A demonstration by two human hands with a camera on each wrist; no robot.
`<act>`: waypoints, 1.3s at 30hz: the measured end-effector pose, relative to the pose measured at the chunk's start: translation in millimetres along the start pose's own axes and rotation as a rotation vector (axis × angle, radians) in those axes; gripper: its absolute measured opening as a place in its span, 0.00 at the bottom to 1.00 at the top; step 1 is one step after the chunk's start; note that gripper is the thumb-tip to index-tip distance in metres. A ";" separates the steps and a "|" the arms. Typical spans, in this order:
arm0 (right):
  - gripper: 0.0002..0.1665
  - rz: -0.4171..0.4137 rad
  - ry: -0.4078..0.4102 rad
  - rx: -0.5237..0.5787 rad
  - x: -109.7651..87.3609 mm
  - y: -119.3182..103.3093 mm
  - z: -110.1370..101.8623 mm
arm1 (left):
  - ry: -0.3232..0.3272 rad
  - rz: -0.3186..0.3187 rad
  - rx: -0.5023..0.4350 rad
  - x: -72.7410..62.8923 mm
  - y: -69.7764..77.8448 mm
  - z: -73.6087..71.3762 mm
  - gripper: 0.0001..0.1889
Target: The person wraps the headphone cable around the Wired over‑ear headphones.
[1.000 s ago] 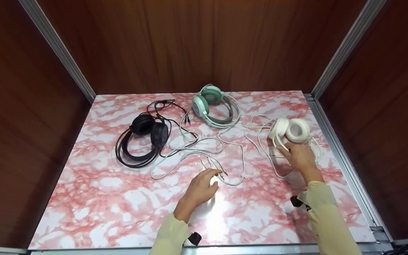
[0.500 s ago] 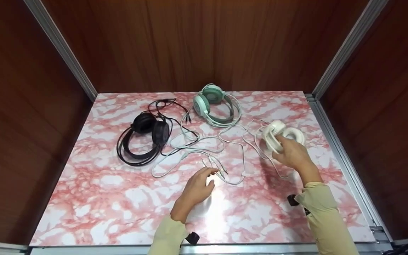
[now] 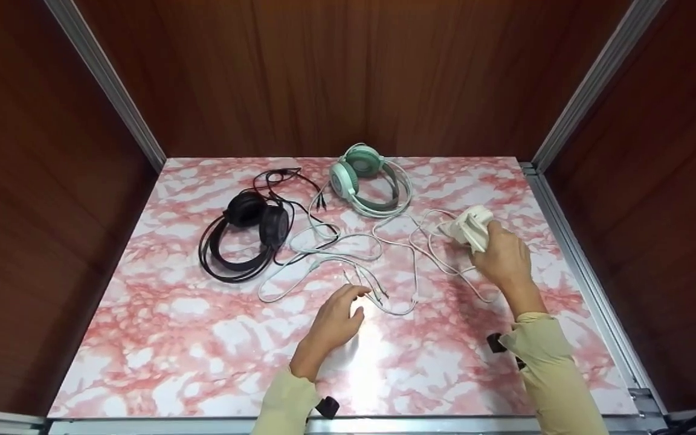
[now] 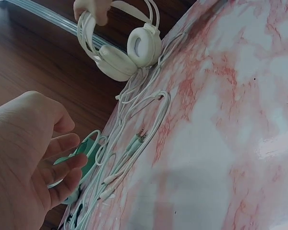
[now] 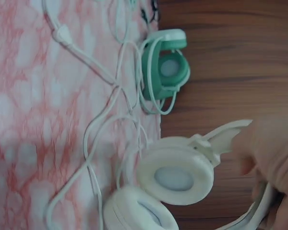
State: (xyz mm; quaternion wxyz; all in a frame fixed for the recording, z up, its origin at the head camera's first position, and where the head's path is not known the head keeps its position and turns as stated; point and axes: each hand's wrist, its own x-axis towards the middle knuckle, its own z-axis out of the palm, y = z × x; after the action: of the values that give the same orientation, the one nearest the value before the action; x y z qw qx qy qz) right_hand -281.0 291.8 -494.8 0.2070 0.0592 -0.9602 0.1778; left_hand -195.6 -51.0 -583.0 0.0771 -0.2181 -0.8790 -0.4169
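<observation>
My right hand (image 3: pixel 507 257) grips the headband of a pair of white headphones (image 3: pixel 472 225) on the right side of the table. In the left wrist view the white headphones (image 4: pixel 145 48) hang from that hand by the band, ear cups down. Their cups (image 5: pixel 176 177) show large in the right wrist view, and the cable trails onto the table. My left hand (image 3: pixel 333 320) is over the table's middle, fingers loosely bent, holding nothing. Just beyond its fingertips lie several cable plugs (image 4: pixel 139 140), pale green and white.
Green headphones (image 3: pixel 343 179) lie at the back centre. Black headphones (image 3: pixel 272 228) rest to their left with a black cable (image 3: pixel 299 174). Pale cables (image 3: pixel 360 237) tangle across the middle, linking toward the white pair. Brown wooden walls (image 3: pixel 336 78) enclose the back and sides.
My right hand has lifted the white headphones by the headband and tilted them, shifting slightly left. My left hand has drawn back a little from the plugs; a white thing beneath it is no longer seen.
</observation>
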 end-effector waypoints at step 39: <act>0.11 0.108 0.002 0.894 -22.0 -69.5 -59.7 | 0.381 -0.031 -0.037 33.9 -5.3 -58.3 0.23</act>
State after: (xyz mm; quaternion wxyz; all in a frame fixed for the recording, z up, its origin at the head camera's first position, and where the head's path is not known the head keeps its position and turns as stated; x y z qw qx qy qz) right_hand -225.6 249.9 -431.2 0.1525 0.0927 -0.7906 0.5858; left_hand -230.9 -87.8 -538.5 0.2316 -0.1229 -0.8440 -0.4679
